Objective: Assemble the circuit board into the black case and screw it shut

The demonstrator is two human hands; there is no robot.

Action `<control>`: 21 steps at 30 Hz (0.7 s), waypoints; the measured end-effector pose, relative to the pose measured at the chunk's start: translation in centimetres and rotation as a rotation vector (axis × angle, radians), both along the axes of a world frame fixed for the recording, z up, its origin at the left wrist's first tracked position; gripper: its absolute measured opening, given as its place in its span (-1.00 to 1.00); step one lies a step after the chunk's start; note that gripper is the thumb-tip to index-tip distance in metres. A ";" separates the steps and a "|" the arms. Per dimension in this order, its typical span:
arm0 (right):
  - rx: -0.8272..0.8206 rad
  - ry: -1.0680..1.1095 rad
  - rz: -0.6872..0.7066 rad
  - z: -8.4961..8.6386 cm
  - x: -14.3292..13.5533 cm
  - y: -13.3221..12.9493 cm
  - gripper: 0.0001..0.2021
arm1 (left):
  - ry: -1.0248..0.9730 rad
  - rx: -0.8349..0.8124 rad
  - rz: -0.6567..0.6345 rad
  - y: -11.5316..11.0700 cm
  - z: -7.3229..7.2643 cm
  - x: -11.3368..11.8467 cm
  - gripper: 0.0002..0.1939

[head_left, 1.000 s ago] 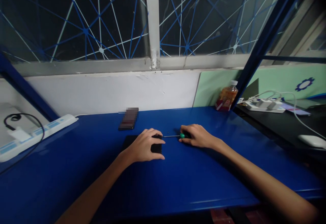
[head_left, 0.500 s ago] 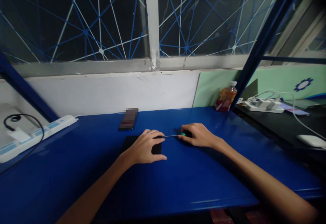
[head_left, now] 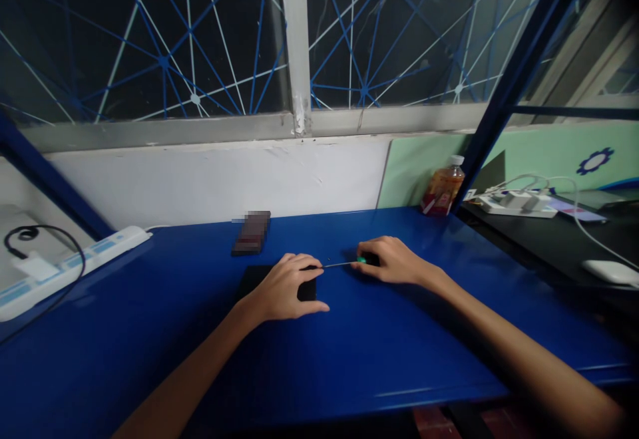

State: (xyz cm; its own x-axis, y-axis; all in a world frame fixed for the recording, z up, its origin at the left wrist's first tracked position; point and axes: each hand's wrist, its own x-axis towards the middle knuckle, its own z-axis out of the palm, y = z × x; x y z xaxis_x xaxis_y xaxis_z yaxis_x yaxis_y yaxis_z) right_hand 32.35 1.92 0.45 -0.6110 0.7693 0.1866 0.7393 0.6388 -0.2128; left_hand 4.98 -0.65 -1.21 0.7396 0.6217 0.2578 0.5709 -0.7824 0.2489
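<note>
A flat black object [head_left: 308, 289] lies on the blue table [head_left: 349, 359], partly covered by my left hand [head_left: 287, 287]. That hand rests over it with thumb and fingers apart, the fingertips at its right edge. My right hand [head_left: 392, 261] is closed around the green handle [head_left: 361, 260] of a screwdriver. The tool's thin metal shaft [head_left: 339, 265] points left, and its tip meets the black object's edge near my left fingertips. A tiny dark piece [head_left: 329, 259] lies just behind the shaft.
A dark, partly blurred phone-like object [head_left: 251, 233] lies behind my left hand. On the left is a white power strip [head_left: 120, 241] with a black cable. A drink bottle [head_left: 444, 186] stands at the back right, beside a blue frame post [head_left: 499, 103].
My right hand has shifted very slightly up and to the right with the screwdriver. My left hand has stayed nearly in place on the black object.
</note>
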 end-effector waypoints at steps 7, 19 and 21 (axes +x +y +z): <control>0.027 0.021 -0.052 0.6 0.8 0.3 -0.71 | 0.034 -0.025 0.047 0.0 0.5 -0.4 -0.32; 0.026 0.024 -0.082 1.1 1.5 0.5 -0.66 | 0.017 0.116 0.200 0.9 -1.1 0.6 -0.29; 0.029 0.019 -0.086 1.0 1.6 0.6 -0.66 | 0.016 0.175 0.224 1.0 -1.5 1.2 -0.31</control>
State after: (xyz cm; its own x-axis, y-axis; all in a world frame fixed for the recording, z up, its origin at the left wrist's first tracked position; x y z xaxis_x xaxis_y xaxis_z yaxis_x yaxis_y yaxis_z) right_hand 33.95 2.56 1.47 -0.5388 0.8131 0.2205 0.7880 0.5790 -0.2095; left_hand 6.13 0.32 -2.75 0.5938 0.7170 0.3652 0.7369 -0.6668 0.1109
